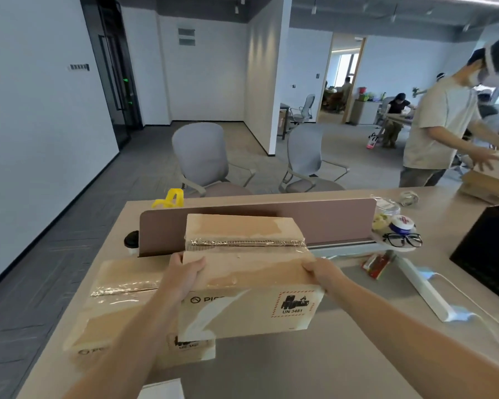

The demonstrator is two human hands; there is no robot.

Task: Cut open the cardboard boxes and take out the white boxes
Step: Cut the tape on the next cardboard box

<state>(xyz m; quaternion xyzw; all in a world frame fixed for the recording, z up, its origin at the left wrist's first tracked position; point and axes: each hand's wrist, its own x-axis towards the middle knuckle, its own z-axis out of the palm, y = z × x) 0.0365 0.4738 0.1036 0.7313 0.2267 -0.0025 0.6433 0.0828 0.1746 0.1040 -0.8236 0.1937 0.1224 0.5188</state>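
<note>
Taped cardboard box (247, 272), seam unopened, held above table (314, 367) before brown divider (329, 223). Left hand (182, 275) and right hand (323, 273) at box's near top corners, fingers clamped on edges. Second taped box (118, 306) lying left of held box, partly beneath. Glasses (402, 239) right of box.

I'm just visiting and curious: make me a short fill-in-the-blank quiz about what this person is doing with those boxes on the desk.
1. Both hands grip the upper cardboard box at its near ____ corners.
2. The clear tape along its top seam is still ____.
3. The hazard label on its front reads UN ____.
4. A pair of black ____ lies on the desk, right of the divider.

Missing words: top; uncut; 3481; glasses
</note>
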